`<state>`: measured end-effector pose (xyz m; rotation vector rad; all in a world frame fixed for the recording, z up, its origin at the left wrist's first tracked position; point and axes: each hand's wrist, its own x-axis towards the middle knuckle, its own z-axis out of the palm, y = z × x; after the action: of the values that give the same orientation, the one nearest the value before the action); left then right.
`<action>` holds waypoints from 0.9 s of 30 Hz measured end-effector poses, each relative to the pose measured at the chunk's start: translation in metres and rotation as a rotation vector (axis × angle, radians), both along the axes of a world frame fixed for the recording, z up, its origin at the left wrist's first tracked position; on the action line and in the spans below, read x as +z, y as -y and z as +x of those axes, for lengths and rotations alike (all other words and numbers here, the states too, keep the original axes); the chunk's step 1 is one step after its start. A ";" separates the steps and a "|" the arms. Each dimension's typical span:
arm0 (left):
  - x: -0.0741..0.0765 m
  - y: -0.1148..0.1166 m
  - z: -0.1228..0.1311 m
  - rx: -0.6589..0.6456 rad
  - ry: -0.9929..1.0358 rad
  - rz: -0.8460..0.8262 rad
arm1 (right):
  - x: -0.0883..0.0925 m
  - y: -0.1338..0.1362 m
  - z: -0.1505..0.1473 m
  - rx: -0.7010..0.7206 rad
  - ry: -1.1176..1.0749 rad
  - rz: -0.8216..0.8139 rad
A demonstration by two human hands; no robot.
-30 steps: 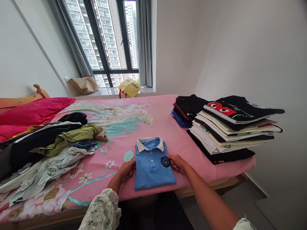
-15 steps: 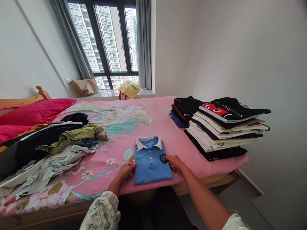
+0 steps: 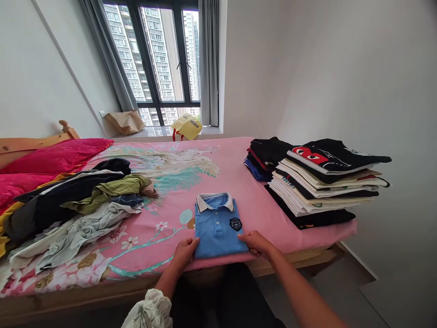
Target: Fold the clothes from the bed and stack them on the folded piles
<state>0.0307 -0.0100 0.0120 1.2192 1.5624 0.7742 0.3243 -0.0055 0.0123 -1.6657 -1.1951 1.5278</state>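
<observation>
The polo shirt (image 3: 215, 239), light blue and folded to a rectangle, lies face up at the near edge of the bed (image 3: 235, 155), collar pointing away from the person. The left hand (image 3: 186, 253) pinches its left edge near the lower corner, thumb uppermost; the right hand (image 3: 256, 243) pinches the right edge below the chest badge. For good handling, apply equal, light tension outward, set both side edges parallel, and draw the lower fold straight; avoid a hard pull, which could skew the placket or open the layers. Support the lower fold, since it lies close to the bed's edge. The dark shield-shaped badge (image 3: 235, 224) carries pale lettering too small to read. Beyond, to the right, stands a stack of folded T-shirts (image 3: 297, 196). One layer bears lettering that appears to read "YOUTH"; the top black T-shirt (image 3: 341, 152) shows a red emblem with two eyes, resembling the Comme des Garçons Play heart, plus white print that is illegible. Farthest, on the window sill, a yellow bag (image 3: 187, 126) bears dark lettering, likewise illegible.
</observation>
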 end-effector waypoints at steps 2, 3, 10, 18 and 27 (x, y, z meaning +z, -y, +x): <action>-0.003 0.006 0.000 0.022 -0.056 0.040 | -0.004 0.009 0.001 -0.010 0.037 0.025; -0.005 0.010 -0.001 0.035 -0.088 0.063 | -0.007 0.013 0.002 -0.019 0.058 0.040; 0.000 0.032 0.006 0.135 -0.296 0.176 | -0.030 0.034 0.001 -0.205 0.247 0.232; 0.024 0.009 0.016 0.091 -0.364 -0.029 | -0.003 0.018 -0.006 -0.160 0.398 0.196; 0.006 0.033 0.029 0.246 0.293 -0.138 | -0.013 0.038 -0.036 -0.359 -0.039 0.110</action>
<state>0.0600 -0.0433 0.0176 0.7824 1.5084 0.9401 0.2881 -0.0430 -0.0010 -1.6622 -0.8844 1.2447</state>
